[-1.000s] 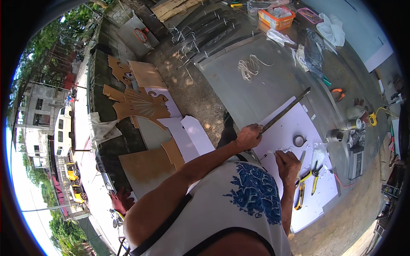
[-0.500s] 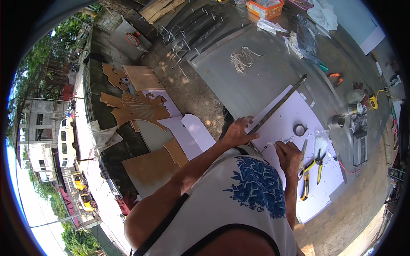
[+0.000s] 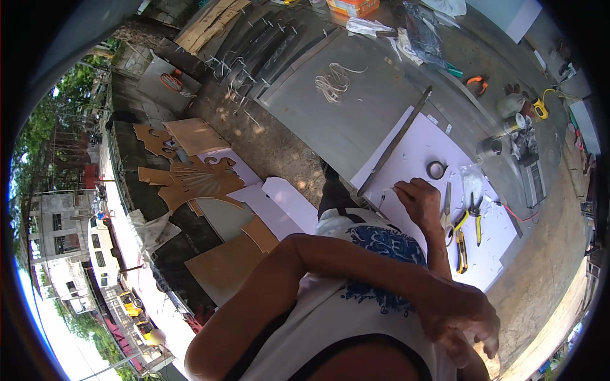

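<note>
My right hand [image 3: 420, 202] is over a white sheet [image 3: 413, 149] on the table, its fingertips pinched together. What they hold, if anything, is too small to make out. My left arm crosses my body, and my left hand [image 3: 464, 317] is by my right arm, off the sheet's near side, fingers loosely bent and apart, holding nothing visible. A long dark strip [image 3: 399, 136] lies along the sheet's left side. A roll of black tape [image 3: 436, 169] is just beyond my right hand. To its right lie scissors [image 3: 447, 213], yellow-and-black pliers [image 3: 476, 221] and a yellow utility knife [image 3: 461, 253].
A coil of pale cord [image 3: 333, 82] lies on the grey tabletop [image 3: 298, 95]. Orange-handled pliers [image 3: 476, 83], a can [image 3: 513, 122] and a yellow tape measure [image 3: 540, 109] are farther right. Cut brown panels [image 3: 197, 181] lean at left; an orange container [image 3: 352, 7] stands at the back.
My left hand has left the dark strip and swung across my body to the right, near my right arm. My right hand has risen slightly off the sheet. The view has shifted.
</note>
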{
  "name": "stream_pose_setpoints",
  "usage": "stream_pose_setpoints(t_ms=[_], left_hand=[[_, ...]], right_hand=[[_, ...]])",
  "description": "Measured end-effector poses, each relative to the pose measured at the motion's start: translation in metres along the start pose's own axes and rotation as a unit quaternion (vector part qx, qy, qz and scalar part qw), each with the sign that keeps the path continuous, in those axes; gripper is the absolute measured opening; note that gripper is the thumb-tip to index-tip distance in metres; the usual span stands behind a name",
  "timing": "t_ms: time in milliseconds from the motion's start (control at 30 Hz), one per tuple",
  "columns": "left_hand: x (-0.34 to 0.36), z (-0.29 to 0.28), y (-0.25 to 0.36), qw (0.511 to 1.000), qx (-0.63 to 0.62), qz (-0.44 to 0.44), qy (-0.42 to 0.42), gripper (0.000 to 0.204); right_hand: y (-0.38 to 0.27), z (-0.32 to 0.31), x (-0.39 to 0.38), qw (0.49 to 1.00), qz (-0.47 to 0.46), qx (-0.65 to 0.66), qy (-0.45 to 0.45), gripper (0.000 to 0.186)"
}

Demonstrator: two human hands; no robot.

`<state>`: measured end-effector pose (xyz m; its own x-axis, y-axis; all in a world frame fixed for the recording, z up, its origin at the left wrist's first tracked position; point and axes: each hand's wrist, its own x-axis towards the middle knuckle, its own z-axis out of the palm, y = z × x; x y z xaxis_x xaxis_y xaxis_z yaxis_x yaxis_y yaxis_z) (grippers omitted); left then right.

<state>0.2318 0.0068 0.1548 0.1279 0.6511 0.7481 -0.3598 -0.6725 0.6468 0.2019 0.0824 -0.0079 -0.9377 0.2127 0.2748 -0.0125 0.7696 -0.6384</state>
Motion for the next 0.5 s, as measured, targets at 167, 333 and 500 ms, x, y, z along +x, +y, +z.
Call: stream_pose_setpoints(t_ms=[167, 333, 500], left_hand=[[0.009, 0.041, -0.020, 0.984, -0.169, -0.047, 0.026, 0.039], [-0.047, -0.042, 0.023, 0.945, 0.156, -0.284, -0.040, 0.020], [-0.193, -0.095, 0.042, 0.641, 0.425, -0.542, 0.337, 0.038]], right_hand=[[-0.001, -0.005, 0.003, 1.000, -0.005, 0.002, 0.006, 0.008], [0.014, -0.008, -0.007, 0.998, 0.054, 0.026, 0.012, 0.009], [0.016, -0.011, -0.003, 0.991, 0.094, 0.094, -0.008, 0.009]])
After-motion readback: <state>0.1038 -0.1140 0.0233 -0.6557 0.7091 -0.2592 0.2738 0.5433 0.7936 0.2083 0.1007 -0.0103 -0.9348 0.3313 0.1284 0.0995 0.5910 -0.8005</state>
